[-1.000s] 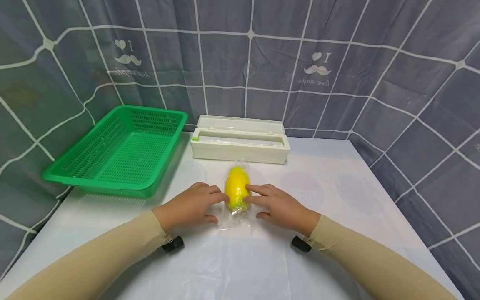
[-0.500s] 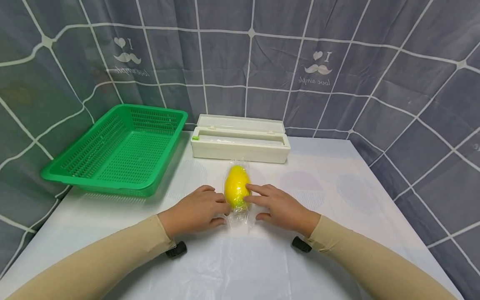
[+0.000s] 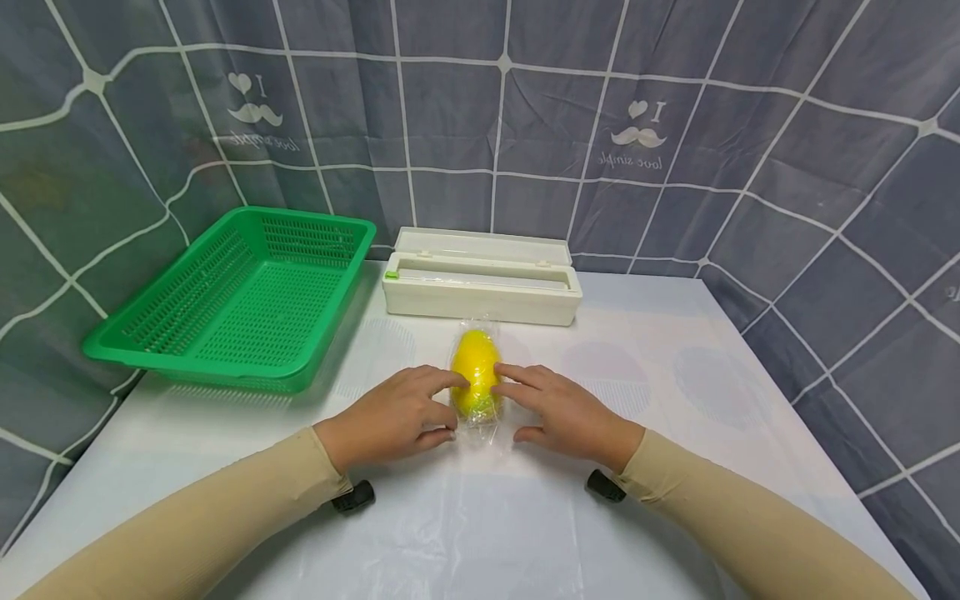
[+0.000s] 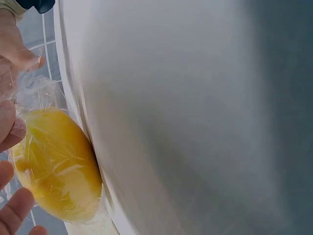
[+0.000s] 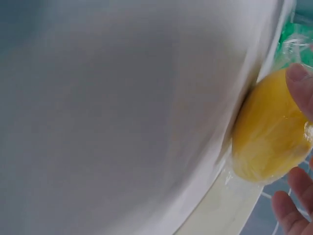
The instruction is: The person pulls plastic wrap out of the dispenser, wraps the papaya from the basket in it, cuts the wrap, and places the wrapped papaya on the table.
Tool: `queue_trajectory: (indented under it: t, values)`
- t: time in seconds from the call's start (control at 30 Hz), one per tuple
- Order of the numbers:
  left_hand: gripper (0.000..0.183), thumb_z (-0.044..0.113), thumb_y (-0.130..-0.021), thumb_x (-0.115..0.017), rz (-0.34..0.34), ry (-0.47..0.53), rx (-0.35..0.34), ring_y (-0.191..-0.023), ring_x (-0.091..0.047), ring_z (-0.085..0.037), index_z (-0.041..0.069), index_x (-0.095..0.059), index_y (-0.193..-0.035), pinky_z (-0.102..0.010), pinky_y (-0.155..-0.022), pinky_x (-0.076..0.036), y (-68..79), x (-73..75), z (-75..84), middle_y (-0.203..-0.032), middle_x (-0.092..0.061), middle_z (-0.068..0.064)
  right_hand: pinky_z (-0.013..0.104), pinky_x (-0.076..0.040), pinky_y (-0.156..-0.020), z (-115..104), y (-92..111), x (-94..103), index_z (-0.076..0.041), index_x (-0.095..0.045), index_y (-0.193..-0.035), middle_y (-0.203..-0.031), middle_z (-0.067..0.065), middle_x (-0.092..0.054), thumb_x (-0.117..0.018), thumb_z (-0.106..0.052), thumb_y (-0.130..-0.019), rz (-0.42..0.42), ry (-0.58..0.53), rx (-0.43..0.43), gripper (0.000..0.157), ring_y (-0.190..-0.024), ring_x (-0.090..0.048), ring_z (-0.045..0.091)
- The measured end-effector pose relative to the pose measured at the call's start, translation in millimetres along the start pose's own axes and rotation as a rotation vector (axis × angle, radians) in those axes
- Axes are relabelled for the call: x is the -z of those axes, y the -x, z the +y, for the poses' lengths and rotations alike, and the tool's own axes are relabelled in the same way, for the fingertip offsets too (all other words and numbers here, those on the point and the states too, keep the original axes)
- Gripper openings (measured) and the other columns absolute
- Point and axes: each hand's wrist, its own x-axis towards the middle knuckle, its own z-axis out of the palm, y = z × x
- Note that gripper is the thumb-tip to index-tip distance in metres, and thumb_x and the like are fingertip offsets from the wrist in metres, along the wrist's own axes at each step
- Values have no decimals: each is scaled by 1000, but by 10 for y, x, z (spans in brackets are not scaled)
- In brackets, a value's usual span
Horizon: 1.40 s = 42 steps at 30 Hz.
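Note:
A yellow, mango-like fruit [image 3: 476, 373], green at its near end, lies on the table wrapped in clear cling film [image 3: 480, 433]. My left hand [image 3: 393, 412] is at its left side, the index fingertip on the fruit and the other fingers bent low by the film. My right hand [image 3: 566, 408] rests its straight index and middle fingertips against the right side, thumb apart. In the left wrist view the wrinkled film sticks out past one end of the fruit [image 4: 61, 166]. A thumb overlaps the fruit [image 5: 271, 127] in the right wrist view.
Behind the fruit stands a long white cling film box [image 3: 480, 300], lid raised, with a small green piece [image 3: 391, 275] at its left. A green plastic basket [image 3: 262, 367] sits at the back left. Grey checked curtains [image 3: 450, 117] surround the white table [image 3: 465, 542].
My left hand moved in toward the fruit's near end, then its index finger came up onto the fruit's left side. The loose film there looks drawn in. My right hand has barely moved.

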Motion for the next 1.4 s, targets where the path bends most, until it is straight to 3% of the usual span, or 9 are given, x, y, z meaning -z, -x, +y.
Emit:
queue_trajectory:
  t: [0.2, 0.4, 0.6, 0.97, 1.03, 1.23, 1.3, 1.4]
  values:
    - [8, 28, -95, -80, -8, -11, -12, -122, -68, -24, 23, -78, -89, -44, -104, -54, -7, 12, 6, -134, -69, -4, 38, -54, -109, -18, -28, -28, -15, -65, -112, -135, 8, -61, -97, -28, -76, 39, 38, 64, 50, -126, -61, 26]
    - [8, 27, -94, -80, 1, -9, -7, -119, -70, -23, 24, -77, -87, -43, -100, -56, -8, 10, 1, -135, -70, -2, 37, -54, -106, -34, -52, -51, -19, -70, -109, -138, 10, -58, -95, -37, -77, 11, 111, 107, 45, -126, -59, 28]
    - [8, 26, -94, -80, 6, -1, 2, -114, -71, -21, 24, -77, -87, -43, -98, -55, -9, 21, -1, -135, -70, -2, 37, -55, -101, -50, -68, -71, -19, -70, -109, -137, 11, -58, -92, -46, -79, 15, 116, 113, 46, -122, -60, 28]
    - [9, 25, -96, -77, -1, 12, 28, -116, -71, -22, 22, -76, -88, -43, -98, -54, -26, 66, 4, -135, -72, -2, 36, -56, -106, -50, -70, -91, -21, -73, -100, -131, 9, -65, -79, -24, -95, 102, 132, 138, 8, -121, -64, 24]
    - [8, 24, -96, -77, -3, 17, 40, -116, -71, -22, 21, -76, -88, -43, -98, -54, -33, 68, 2, -135, -72, -2, 36, -56, -106, -44, -53, -92, -20, -72, -101, -131, 8, -65, -78, -26, -95, 112, 118, 137, 10, -121, -64, 24]
    - [5, 22, -97, -76, -15, 65, 100, -121, -70, -23, 19, -78, -95, -46, -102, -53, -44, 73, 6, -138, -71, -1, 38, -55, -106, -54, -47, -109, -17, -70, -106, -136, 10, -59, -86, -50, -85, 82, 117, 133, 42, -125, -60, 26]
    - [6, 23, -97, -75, -21, 85, 123, -122, -69, -24, 19, -78, -95, -47, -103, -53, -49, 76, 10, -139, -71, -1, 38, -55, -104, -65, -67, -115, -17, -69, -105, -136, 10, -59, -88, -47, -84, 79, 140, 133, 42, -123, -60, 27]
    - [10, 24, -99, -73, -32, 114, 155, -124, -69, -24, 19, -76, -91, -47, -105, -52, -63, 82, 17, -140, -70, 0, 35, -56, -98, -81, -101, -113, -17, -70, -101, -132, 10, -61, -89, -32, -87, 102, 177, 140, 28, -118, -61, 26]
